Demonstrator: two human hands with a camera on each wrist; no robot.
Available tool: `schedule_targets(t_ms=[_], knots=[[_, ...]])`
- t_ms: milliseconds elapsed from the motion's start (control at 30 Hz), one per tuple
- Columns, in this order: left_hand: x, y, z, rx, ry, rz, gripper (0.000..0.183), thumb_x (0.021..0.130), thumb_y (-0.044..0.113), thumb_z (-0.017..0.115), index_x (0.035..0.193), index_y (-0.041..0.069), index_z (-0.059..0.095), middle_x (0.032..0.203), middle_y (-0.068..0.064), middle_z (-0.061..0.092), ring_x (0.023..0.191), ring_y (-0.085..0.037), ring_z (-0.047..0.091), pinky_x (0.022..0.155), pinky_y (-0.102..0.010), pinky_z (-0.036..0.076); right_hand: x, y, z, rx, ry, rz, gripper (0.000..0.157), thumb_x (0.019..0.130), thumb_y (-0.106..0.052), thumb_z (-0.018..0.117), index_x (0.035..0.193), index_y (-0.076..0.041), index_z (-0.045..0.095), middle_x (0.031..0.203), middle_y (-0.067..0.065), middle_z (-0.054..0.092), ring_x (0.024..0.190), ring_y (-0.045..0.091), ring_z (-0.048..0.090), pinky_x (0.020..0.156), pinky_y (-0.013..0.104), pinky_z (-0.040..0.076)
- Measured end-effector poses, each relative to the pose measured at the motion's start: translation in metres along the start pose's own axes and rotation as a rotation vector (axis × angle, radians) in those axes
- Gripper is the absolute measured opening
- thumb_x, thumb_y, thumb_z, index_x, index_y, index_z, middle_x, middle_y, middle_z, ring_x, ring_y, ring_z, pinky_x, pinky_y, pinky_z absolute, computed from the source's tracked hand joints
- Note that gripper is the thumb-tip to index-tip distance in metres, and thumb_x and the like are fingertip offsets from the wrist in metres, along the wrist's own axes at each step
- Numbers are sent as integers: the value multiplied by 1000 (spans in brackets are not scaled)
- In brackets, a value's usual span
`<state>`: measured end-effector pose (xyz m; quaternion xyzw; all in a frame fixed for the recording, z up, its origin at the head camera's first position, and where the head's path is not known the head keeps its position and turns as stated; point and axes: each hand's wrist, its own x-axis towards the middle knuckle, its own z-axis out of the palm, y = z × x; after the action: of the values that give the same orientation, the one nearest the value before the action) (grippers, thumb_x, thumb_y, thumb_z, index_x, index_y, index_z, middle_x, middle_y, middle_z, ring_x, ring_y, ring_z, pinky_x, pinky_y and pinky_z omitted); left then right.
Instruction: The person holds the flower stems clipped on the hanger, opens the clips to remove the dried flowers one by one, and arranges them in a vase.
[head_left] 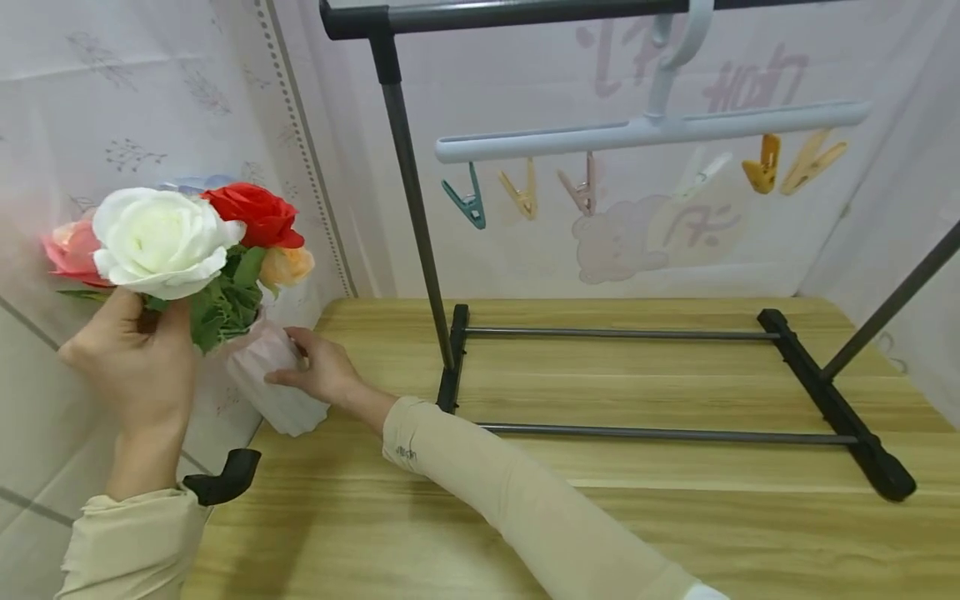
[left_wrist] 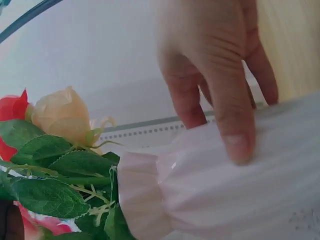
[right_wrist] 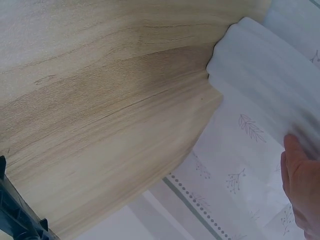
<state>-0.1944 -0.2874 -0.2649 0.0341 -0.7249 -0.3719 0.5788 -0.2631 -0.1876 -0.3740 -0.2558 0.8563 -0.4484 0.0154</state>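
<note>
A white fluted vase (head_left: 258, 367) with a ruffled pinkish neck is tilted at the table's left edge, its base overlapping the tabletop in the head view. My right hand (head_left: 326, 367) grips its side, thumb and fingers spread across the body. Artificial flowers fill its mouth: a red rose (head_left: 255, 215), a peach rose (head_left: 287, 265) and green leaves (head_left: 228, 304). With thumb and fingers, my left hand (head_left: 142, 367) pinches a white rose (head_left: 161, 242) just below its bloom. Behind that bloom, a pink rose (head_left: 73, 250) is partly hidden.
A dark metal rack (head_left: 411, 183) stands on the wooden table (head_left: 600, 508). From its top bar hangs a pale blue hanger (head_left: 540, 142) with several clothespins (head_left: 468, 200). A black angled piece (head_left: 223, 477) juts out near my left sleeve. Patterned curtains (head_left: 180, 108) line the back and left.
</note>
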Motion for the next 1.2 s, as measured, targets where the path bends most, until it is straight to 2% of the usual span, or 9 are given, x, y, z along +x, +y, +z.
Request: schedule_targets(t_ms=[233, 400, 467, 533, 633, 700, 800, 1000, 1200], knots=[[-2, -20, 6, 50, -68, 3, 28, 81, 17, 68, 66, -6, 61, 60, 40, 40, 55, 21, 34, 56, -8, 24, 0, 0, 0, 30, 0, 35, 64, 80, -33, 75, 136, -17, 48, 118, -4, 61, 99, 1, 55, 70, 7, 40], [-7, -27, 7, 68, -188, 62, 15, 78, 8, 67, 74, -6, 64, 66, -7, 64, 65, 22, 36, 64, -5, 26, 0, -1, -2, 28, -4, 34, 63, 80, -33, 75, 135, -17, 48, 120, -5, 61, 102, 3, 56, 72, 7, 42], [-7, -27, 8, 83, -236, 92, 12, 76, 6, 68, 77, -6, 65, 77, -23, 64, 68, 13, 42, 66, -8, 28, 1, -2, -2, 23, -1, 29, 63, 80, -32, 75, 135, -17, 49, 121, -5, 61, 102, 3, 56, 72, 7, 42], [-6, -27, 9, 93, -258, 114, 12, 75, 4, 70, 78, -6, 66, 81, -25, 66, 73, -3, 54, 67, -16, 32, 2, -1, -2, 29, -6, 30, 62, 80, -32, 75, 134, -18, 49, 121, -6, 60, 102, 2, 56, 73, 7, 42], [-5, -27, 9, 104, -257, 126, 11, 75, 2, 69, 76, -8, 64, 81, -28, 65, 81, -38, 59, 67, -38, 35, 2, -1, -1, 43, -16, 40, 62, 80, -32, 74, 135, -19, 48, 123, -6, 60, 104, 0, 55, 74, 7, 42], [-6, -30, 8, 117, -259, 123, 13, 76, 2, 67, 78, -10, 63, 81, -31, 63, 84, -50, 56, 67, -50, 34, 2, -1, -1, 50, -15, 44, 62, 80, -33, 74, 135, -19, 48, 124, -6, 59, 105, 0, 55, 76, 8, 43], [-9, -34, 5, 158, -289, 86, 18, 76, 5, 66, 81, -12, 62, 79, -35, 61, 80, -56, 52, 67, -59, 29, 2, -1, -1, 44, -6, 41, 63, 80, -33, 74, 136, -19, 47, 126, -6, 59, 107, 0, 55, 77, 7, 43], [-18, -43, -5, 234, -313, -8, 32, 76, 14, 70, 90, -13, 61, 77, -39, 58, 78, -59, 49, 63, -61, 29, 2, 0, 0, 52, -7, 39, 64, 80, -33, 74, 136, -19, 47, 127, -6, 59, 109, 1, 55, 76, 7, 43], [-36, -55, -5, 205, -251, 23, 28, 80, 13, 67, 94, -10, 63, 74, -35, 59, 65, -51, 48, 59, -57, 27, -1, -2, 0, 51, -21, 55, 64, 81, -32, 74, 137, -17, 46, 128, -5, 58, 110, 2, 55, 79, 8, 43]])
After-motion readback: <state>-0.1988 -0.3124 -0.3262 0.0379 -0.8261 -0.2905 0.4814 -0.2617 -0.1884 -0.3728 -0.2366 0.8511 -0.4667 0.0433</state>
